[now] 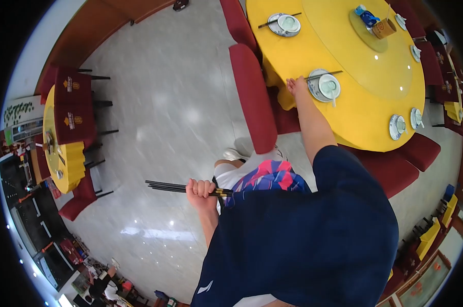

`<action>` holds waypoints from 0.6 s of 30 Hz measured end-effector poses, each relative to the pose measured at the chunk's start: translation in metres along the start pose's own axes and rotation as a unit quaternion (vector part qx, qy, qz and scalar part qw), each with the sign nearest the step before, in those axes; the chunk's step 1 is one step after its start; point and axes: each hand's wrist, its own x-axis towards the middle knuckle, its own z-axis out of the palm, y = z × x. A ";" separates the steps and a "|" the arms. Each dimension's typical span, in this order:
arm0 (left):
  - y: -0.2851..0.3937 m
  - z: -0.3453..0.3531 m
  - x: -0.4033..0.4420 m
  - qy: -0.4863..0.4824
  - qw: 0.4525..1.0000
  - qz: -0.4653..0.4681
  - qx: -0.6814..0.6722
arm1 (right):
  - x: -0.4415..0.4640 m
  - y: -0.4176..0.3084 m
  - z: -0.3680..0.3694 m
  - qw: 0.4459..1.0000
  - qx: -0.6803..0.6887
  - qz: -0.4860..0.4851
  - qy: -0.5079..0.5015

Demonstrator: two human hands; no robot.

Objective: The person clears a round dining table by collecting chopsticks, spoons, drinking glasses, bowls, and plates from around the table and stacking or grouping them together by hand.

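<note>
- Your right hand (296, 86) is resting at the table's edge, fingers curling; I cannot tell whether they are pinching anything
- Just beside or touching those fingertips, the dark chopsticks (326, 75) are lying across the plate (315, 93), their long axis running away from the hand, rightward in view
- Below that line, the pale bowl (329, 83) is sitting on the plate, a spoon (334, 102) jutting over its rim
- Around them, the yellow tablecloth (356, 123) is spreading
- Well apart, your left hand (200, 193) is clamping a chopstick bundle (165, 186) crosswise, leaving your right hand nearer the plate
</note>
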 end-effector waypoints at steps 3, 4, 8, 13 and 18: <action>0.017 0.013 0.048 0.009 0.997 -0.057 0.054 | 0.030 0.004 -0.005 1.000 0.001 -0.012 0.019; 0.026 0.016 0.066 0.015 0.993 -0.084 0.078 | 0.020 0.003 -0.002 0.999 0.014 -0.043 0.020; 0.068 0.038 0.151 -0.033 0.972 -0.170 0.158 | -0.034 0.005 0.010 0.985 0.019 -0.125 -0.116; 0.108 0.099 0.258 -0.089 0.955 -0.211 0.186 | -0.265 0.069 0.103 0.916 -0.253 -0.201 -0.239; 0.101 0.175 0.342 -0.218 0.910 -0.276 0.218 | -0.354 0.167 0.167 0.876 -0.280 -0.076 -0.387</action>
